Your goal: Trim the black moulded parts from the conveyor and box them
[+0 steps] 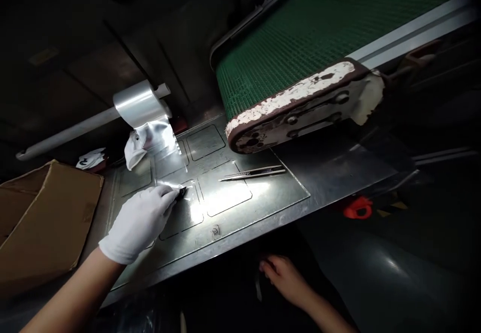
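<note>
My left hand (139, 220), in a white glove, is over the metal plate with its thumb and fingers pinched on a small black piece (182, 192). Clear film (160, 137) hangs from a roll (137, 103) just beyond that hand and reaches down onto the plate. My right hand (287, 279) is bare and low in front of the table edge, its fingers curled together. A thin pale strip (258, 289) shows just below its fingertips; whether they grip it is unclear. A pair of tweezers (257, 172) lies on the plate, to the right of my left hand.
The metal plate (229, 222) carries drawn rounded rectangles. A green conveyor belt (285, 42) overhangs its far right side. At left stands an open cardboard box (56, 217). White cloth (134, 151) lies beneath the roll. Something red (357, 207) is below the table at right.
</note>
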